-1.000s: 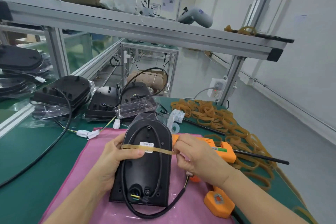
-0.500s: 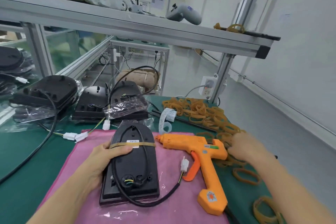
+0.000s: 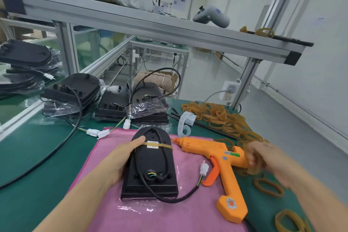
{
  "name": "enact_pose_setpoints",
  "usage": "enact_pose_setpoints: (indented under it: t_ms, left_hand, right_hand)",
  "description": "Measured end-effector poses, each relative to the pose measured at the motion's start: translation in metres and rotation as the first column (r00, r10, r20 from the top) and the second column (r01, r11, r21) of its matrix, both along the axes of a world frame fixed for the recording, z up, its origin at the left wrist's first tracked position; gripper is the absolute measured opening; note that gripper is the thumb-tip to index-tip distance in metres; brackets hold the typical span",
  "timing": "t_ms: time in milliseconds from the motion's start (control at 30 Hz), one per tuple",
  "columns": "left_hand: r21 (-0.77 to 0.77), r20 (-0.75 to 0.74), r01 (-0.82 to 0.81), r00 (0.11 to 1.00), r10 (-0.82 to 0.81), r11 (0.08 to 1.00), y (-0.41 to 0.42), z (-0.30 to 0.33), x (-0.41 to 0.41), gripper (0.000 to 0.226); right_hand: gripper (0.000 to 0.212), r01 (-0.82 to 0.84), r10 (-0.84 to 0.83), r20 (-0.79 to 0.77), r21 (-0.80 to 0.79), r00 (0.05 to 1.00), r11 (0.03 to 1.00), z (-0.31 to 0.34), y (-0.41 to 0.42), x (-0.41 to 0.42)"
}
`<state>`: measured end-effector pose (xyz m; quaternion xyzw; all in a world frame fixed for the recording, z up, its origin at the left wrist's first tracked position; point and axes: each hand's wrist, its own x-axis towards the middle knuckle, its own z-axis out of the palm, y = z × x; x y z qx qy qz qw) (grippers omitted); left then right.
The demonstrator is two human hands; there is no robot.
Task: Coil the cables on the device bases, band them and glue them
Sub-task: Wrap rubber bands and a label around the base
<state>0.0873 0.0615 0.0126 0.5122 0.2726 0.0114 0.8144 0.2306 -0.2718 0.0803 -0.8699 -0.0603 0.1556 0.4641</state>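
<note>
A black device base (image 3: 150,171) lies on a pink cloth (image 3: 169,216). Its black cable (image 3: 166,158) is looped on top, and one tan rubber band (image 3: 164,146) crosses the upper part. The cable's tail runs off to the right and ends in a white connector (image 3: 204,169). My left hand (image 3: 120,158) grips the base's left side, thumb on top by the band. My right hand (image 3: 267,158) is blurred above the rear of the orange glue gun (image 3: 224,167) and seems to pinch a tan rubber band (image 3: 253,165).
A heap of rubber bands (image 3: 220,117) lies at the back right, with loose ones (image 3: 268,188) near the right edge. More black bases (image 3: 75,88) with trailing cables and white plugs (image 3: 98,133) stand behind the cloth. A label strip (image 3: 186,122) curls beside them.
My right hand let go of the band on the base, reached right to the loose rubber bands, and now swings back over the glue gun. My left hand kept hold of the base.
</note>
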Motion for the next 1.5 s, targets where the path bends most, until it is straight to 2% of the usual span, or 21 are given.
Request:
enact_pose_setpoints:
  t_ms: [67, 133, 167, 267, 333, 400, 467, 567, 633, 700, 767, 833, 900, 1000, 1067, 1100, 1167, 1233, 1267, 1333, 1500]
  left_hand:
    - [0.031, -0.011, -0.012, 1.000, 0.012, 0.999, -0.002, 0.000, 0.001, 0.036]
    - [0.034, -0.004, -0.031, 0.999, 0.031, 0.999, -0.004, 0.000, 0.001, 0.034]
    - [0.031, 0.004, -0.040, 0.999, 0.040, 0.999, -0.005, 0.001, 0.001, 0.032]
    - [0.071, 0.024, -0.028, 0.999, 0.027, 0.997, -0.005, 0.001, -0.002, 0.032]
    - [0.099, 0.034, -0.006, 0.999, 0.003, 0.995, -0.006, 0.002, -0.004, 0.039]
    - [0.081, 0.038, -0.009, 0.999, 0.006, 0.997, -0.007, 0.004, -0.008, 0.052]
    - [0.049, 0.044, -0.046, 0.998, 0.044, 0.998, -0.006, 0.003, -0.012, 0.062]
    - [0.037, 0.051, -0.134, 0.990, 0.132, 0.990, -0.004, 0.002, -0.014, 0.051]
    - [0.072, 0.043, -0.169, 0.985, 0.166, 0.983, -0.005, 0.001, -0.013, 0.050]
    - [0.082, 0.050, -0.187, 0.982, 0.183, 0.979, -0.007, 0.000, -0.012, 0.047]
    - [0.054, 0.059, -0.195, 0.980, 0.192, 0.979, -0.008, 0.000, -0.011, 0.041]
    - [0.029, 0.058, -0.198, 0.979, 0.196, 0.980, -0.009, 0.002, -0.010, 0.036]
    - [0.028, 0.063, -0.186, 0.981, 0.184, 0.982, -0.009, 0.005, -0.009, 0.033]
    - [0.048, 0.080, -0.143, 0.987, 0.139, 0.989, -0.011, 0.008, -0.011, 0.042]
    - [0.047, 0.072, -0.144, 0.988, 0.140, 0.989, -0.010, 0.006, -0.014, 0.052]
    - [0.030, 0.065, -0.153, 0.986, 0.151, 0.988, -0.008, 0.005, -0.016, 0.052]
    - [-0.022, 0.054, -0.179, 0.982, 0.180, 0.984, -0.005, 0.002, -0.018, 0.049]
    - [-0.067, 0.054, -0.211, 0.975, 0.215, 0.975, -0.005, 0.001, -0.019, 0.046]
    - [-0.082, 0.059, -0.231, 0.970, 0.236, 0.969, -0.006, 0.001, -0.018, 0.043]
    - [-0.112, 0.069, -0.269, 0.958, 0.278, 0.957, -0.006, 0.001, -0.017, 0.037]
    - [-0.137, 0.104, -0.280, 0.950, 0.295, 0.950, -0.009, 0.003, -0.020, 0.037]
  right_hand:
    - [0.032, 0.038, 0.060, -0.218, 0.421, 0.974, 0.906, 0.004, 0.018, -0.012]
    - [0.013, 0.095, 0.175, -0.345, 0.640, 0.922, 0.762, 0.003, 0.043, -0.026]
    - [0.008, 0.119, 0.230, -0.379, 0.705, 0.896, 0.700, 0.001, 0.057, -0.033]
    - [0.027, 0.169, 0.426, -0.426, 0.837, 0.798, 0.521, -0.008, 0.091, -0.050]
    - [0.038, 0.177, 0.552, -0.398, 0.895, 0.733, 0.410, -0.013, 0.108, -0.061]
    - [0.057, 0.210, 0.565, -0.381, 0.915, 0.732, 0.344, -0.019, 0.119, -0.064]
    - [0.062, 0.171, 0.479, -0.347, 0.912, 0.807, 0.373, -0.023, 0.124, -0.063]
    - [0.050, 0.102, 0.348, -0.286, 0.881, 0.893, 0.462, -0.019, 0.124, -0.064]
    - [0.044, 0.120, 0.356, -0.327, 0.860, 0.875, 0.496, -0.017, 0.121, -0.065]
    - [0.023, 0.124, 0.381, -0.383, 0.823, 0.841, 0.554, -0.016, 0.120, -0.068]
    - [0.040, 0.131, 0.400, -0.438, 0.789, 0.805, 0.600, -0.017, 0.121, -0.071]
    - [0.051, 0.189, 0.515, -0.473, 0.840, 0.714, 0.509, -0.014, 0.123, -0.080]
    - [0.066, 0.118, 0.624, -0.395, 0.892, 0.674, 0.437, -0.013, 0.124, -0.089]
    - [0.078, -0.037, 0.675, -0.323, 0.887, 0.663, 0.460, -0.014, 0.117, -0.099]
    - [0.087, -0.136, 0.688, -0.323, 0.841, 0.650, 0.523, -0.017, 0.103, -0.102]
    - [0.091, -0.203, 0.675, -0.346, 0.777, 0.652, 0.595, -0.019, 0.095, -0.104]
    - [0.095, -0.301, 0.598, -0.418, 0.585, 0.684, 0.753, -0.022, 0.079, -0.111]
    - [0.094, -0.349, 0.498, -0.460, 0.373, 0.735, 0.860, -0.026, 0.072, -0.120]
    - [0.092, -0.344, 0.457, -0.472, 0.309, 0.754, 0.887, -0.029, 0.073, -0.124]
    - [0.082, -0.270, 0.379, -0.482, 0.282, 0.790, 0.921, -0.032, 0.082, -0.129]
    - [0.044, 0.054, 0.149, -0.465, 0.394, 0.873, 0.917, -0.039, 0.117, -0.127]
